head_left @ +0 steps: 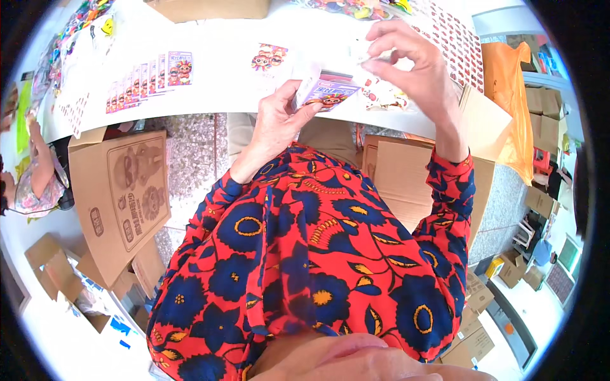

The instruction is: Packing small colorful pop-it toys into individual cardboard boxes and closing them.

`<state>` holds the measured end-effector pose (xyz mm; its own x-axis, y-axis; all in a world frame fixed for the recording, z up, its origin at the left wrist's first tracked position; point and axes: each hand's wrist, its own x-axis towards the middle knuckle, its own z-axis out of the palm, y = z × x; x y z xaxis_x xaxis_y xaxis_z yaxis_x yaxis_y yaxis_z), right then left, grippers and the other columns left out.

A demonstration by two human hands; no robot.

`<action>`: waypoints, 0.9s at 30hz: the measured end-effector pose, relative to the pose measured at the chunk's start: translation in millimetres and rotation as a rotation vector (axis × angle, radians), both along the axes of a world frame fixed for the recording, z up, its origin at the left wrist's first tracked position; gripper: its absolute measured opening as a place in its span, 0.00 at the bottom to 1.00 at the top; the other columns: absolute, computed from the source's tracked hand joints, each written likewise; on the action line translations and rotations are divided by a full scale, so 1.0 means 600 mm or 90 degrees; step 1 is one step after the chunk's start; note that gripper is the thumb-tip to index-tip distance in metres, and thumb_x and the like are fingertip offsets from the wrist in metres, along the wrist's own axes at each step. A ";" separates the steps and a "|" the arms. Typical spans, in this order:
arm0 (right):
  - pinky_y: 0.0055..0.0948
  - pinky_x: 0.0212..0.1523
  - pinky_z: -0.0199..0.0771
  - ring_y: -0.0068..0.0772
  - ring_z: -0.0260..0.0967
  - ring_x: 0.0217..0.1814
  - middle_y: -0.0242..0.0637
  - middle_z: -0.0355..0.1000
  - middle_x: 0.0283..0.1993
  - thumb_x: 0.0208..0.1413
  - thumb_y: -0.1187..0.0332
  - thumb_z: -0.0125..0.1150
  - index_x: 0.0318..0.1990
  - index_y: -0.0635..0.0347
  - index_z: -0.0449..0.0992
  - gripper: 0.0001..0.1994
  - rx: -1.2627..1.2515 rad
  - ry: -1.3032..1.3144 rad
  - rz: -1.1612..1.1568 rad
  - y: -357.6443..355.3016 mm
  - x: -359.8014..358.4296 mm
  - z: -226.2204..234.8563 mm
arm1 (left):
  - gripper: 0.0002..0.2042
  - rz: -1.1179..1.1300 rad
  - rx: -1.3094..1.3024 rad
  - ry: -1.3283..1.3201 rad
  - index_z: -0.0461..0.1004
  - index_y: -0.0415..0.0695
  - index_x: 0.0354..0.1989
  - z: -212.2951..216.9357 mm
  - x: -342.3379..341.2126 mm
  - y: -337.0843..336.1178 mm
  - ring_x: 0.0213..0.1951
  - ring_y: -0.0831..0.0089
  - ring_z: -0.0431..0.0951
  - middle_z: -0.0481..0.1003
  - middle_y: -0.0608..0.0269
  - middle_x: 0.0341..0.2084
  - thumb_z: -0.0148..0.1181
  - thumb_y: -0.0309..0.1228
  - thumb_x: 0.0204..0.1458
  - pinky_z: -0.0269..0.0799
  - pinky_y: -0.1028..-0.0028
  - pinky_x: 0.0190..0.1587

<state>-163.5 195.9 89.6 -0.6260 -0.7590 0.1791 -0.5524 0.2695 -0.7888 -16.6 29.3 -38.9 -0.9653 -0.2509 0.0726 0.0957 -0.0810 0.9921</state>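
My left hand [279, 120] grips a small purple printed box [328, 94] at the table's near edge, thumb across its front. The box's upper end is open, and a dark edge shows inside it. Just right of and above the box, my right hand [416, 66] is raised with thumb and forefinger brought together. Something pale or see-through may be at its fingertips, too faint to name. Under that hand lies a small sheet with red figures [384, 96]. Left of the box, a printed picture of cartoon figures [269, 57] lies on the white table [222, 70].
A row of overlapping purple printed boxes [180, 68] lies at left. A sheet of red stickers [448, 28] and an orange bag [508, 95] are at right. Cartons stand below the table edge, left [121, 190] and right [406, 184]. Another person's arm [41, 159] shows far left.
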 end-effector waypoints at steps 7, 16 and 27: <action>0.31 0.56 0.62 0.33 0.65 0.56 0.34 0.70 0.51 0.45 0.73 0.64 0.29 0.61 0.75 0.05 0.051 0.151 0.063 -0.026 0.038 -0.016 | 0.14 -0.031 0.033 -0.021 0.71 0.35 0.45 0.012 0.012 -0.002 0.32 0.85 0.68 0.73 0.69 0.31 0.61 0.24 0.51 0.66 0.82 0.34; 0.33 0.57 0.61 0.35 0.64 0.57 0.34 0.71 0.51 0.45 0.72 0.65 0.28 0.61 0.75 0.05 0.048 0.177 0.029 -0.043 0.047 0.000 | 0.13 -0.035 0.075 -0.011 0.70 0.35 0.45 0.021 0.021 -0.004 0.35 0.84 0.69 0.74 0.66 0.34 0.60 0.24 0.51 0.66 0.81 0.37; 0.32 0.58 0.61 0.35 0.64 0.58 0.35 0.70 0.52 0.45 0.73 0.65 0.33 0.60 0.77 0.06 0.017 0.138 0.096 -0.043 0.042 -0.011 | 0.13 -0.064 0.162 0.005 0.68 0.35 0.46 0.022 0.021 -0.007 0.38 0.82 0.71 0.74 0.63 0.37 0.59 0.24 0.53 0.68 0.80 0.41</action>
